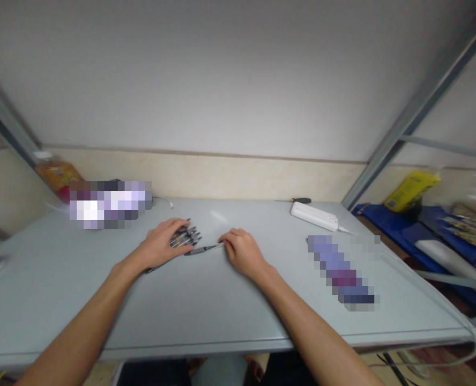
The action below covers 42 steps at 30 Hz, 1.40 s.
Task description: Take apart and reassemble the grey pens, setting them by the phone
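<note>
A bundle of slim pens (185, 237), clear-barrelled with dark ends, lies on the grey table. Around its left side curve the fingers and thumb of my left hand (164, 240), gripping several of them. One pen (201, 250) with a dark grip lies apart, just in front of the bundle. My right hand (242, 249) is closed in a pinch on the right end of this pen. Another dark, thin pen-like piece (155, 267) shows under my left wrist, partly hidden.
A white power strip (314, 215) with a cable and a screwdriver (302, 200) lie at the back right. Blurred-out items sit at the right (340, 271) and back left (109, 206), beside a bottle (59, 174). Metal posts flank the table (206, 311).
</note>
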Tool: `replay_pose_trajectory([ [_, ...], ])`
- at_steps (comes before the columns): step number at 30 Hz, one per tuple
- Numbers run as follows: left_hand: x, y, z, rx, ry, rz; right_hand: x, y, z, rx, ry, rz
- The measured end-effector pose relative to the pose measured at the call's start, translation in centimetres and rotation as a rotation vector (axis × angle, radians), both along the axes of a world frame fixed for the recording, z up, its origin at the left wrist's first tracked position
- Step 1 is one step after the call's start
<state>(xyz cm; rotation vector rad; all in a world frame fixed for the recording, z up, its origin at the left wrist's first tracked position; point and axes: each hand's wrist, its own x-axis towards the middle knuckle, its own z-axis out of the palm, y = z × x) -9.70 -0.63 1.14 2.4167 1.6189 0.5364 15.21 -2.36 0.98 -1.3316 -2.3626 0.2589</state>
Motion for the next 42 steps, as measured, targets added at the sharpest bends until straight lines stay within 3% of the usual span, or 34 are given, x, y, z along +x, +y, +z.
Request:
replay_pose_trajectory([
  [10, -0.3, 0.2, -0.4, 0.011, 0.018, 0.04, 0.6, 0.4, -0.2, 0.013, 0.064, 0.005],
  [24, -1.3, 0.7, -0.2, 0.012, -0.038, -0.044, 1.1, 0.7, -0.4, -0.024, 0.234, 0.08],
  [34, -1.1, 0.4, 0.2, 0.0, -0.062, -0.034, 1.8, 0.9, 0.2, -0.282, 0.33, 0.099],
  [42, 0.4, -0.2, 1.1, 0.071, -0.033, 0.017, 2.6, 1.1, 0.8, -0.375, 0.444, 0.081],
])
